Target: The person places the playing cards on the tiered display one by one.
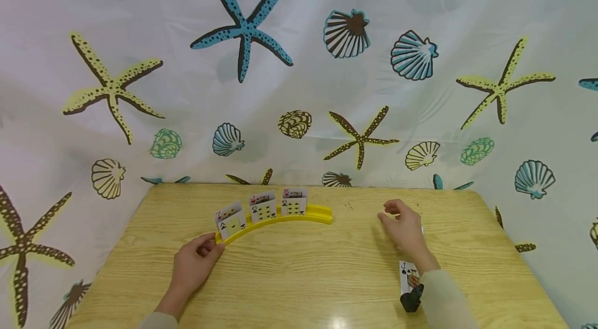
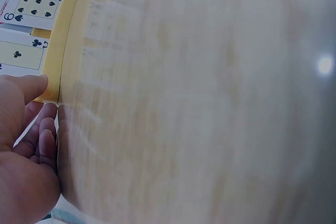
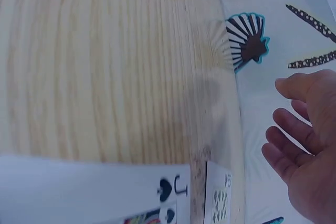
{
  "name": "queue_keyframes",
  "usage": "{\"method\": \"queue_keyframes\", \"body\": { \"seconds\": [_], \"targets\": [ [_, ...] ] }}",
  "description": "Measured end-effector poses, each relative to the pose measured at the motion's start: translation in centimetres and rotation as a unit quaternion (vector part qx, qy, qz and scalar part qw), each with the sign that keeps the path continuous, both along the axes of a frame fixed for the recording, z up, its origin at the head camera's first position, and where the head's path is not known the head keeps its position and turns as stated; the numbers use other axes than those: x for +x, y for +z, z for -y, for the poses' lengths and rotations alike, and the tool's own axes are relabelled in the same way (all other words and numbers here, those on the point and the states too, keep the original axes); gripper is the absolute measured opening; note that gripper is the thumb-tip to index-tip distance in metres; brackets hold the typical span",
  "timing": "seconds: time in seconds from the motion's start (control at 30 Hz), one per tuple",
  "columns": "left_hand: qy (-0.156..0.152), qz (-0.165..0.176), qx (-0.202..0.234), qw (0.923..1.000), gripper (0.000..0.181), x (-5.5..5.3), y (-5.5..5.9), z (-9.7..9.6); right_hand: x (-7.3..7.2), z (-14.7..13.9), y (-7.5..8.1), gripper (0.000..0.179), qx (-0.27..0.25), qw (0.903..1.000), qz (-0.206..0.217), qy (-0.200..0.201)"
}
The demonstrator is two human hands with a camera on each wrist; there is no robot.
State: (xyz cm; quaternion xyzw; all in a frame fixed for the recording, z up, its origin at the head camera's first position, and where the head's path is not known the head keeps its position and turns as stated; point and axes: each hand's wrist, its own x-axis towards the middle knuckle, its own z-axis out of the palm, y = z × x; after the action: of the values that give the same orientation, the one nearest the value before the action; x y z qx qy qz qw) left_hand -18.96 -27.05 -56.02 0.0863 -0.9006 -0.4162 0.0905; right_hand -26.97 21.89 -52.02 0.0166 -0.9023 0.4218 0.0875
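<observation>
A curved yellow playing card holder (image 1: 321, 216) stands left of the table's middle with three pairs of cards upright in it. My left hand (image 1: 193, 264) pinches its near left end, thumb (image 2: 32, 85) on the front edge. Nearest that hand, an ace of clubs (image 1: 232, 226) overlaps a seven; farther along, a six of spades (image 2: 37, 6) overlaps a jack, and another six (image 1: 294, 207) overlaps a king. My right hand (image 1: 404, 228) hangs over the table's right side, fingers loosely bent and holding nothing. Below it lie a jack of spades (image 1: 405, 277) and a ten (image 3: 219, 199).
The wooden table (image 1: 303, 277) meets a hanging white cloth (image 1: 299, 80) printed with starfish and shells at its back and sides. A small black device (image 1: 412, 299) sits by the right sleeve (image 1: 446, 298), overlapping the jack of spades.
</observation>
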Motion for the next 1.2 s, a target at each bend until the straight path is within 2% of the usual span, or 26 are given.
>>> {"method": "queue_keyframes", "body": {
  "seconds": [0.33,0.53,0.8,1.2],
  "targets": [
    [-0.002,-0.006,0.001,1.0000,0.043,-0.1,-0.1,0.0,0.9,-3.3,-0.4,0.043,0.030,0.9994,0.007,-0.015],
    [-0.001,-0.002,0.000,1.0000,0.043,-0.1,-0.1,0.1,1.4,-4.6,-0.8,0.050,0.041,0.9978,0.040,-0.034],
    [0.001,0.000,0.006,1.0000,0.043,0.0,0.0,0.1,1.8,-5.8,-1.0,0.060,0.075,0.9923,0.091,-0.038],
    [-0.001,-0.003,0.003,1.0000,0.042,0.0,-0.1,0.0,2.2,-6.6,-1.3,0.073,0.105,0.9853,0.124,-0.052]
  ]
}}
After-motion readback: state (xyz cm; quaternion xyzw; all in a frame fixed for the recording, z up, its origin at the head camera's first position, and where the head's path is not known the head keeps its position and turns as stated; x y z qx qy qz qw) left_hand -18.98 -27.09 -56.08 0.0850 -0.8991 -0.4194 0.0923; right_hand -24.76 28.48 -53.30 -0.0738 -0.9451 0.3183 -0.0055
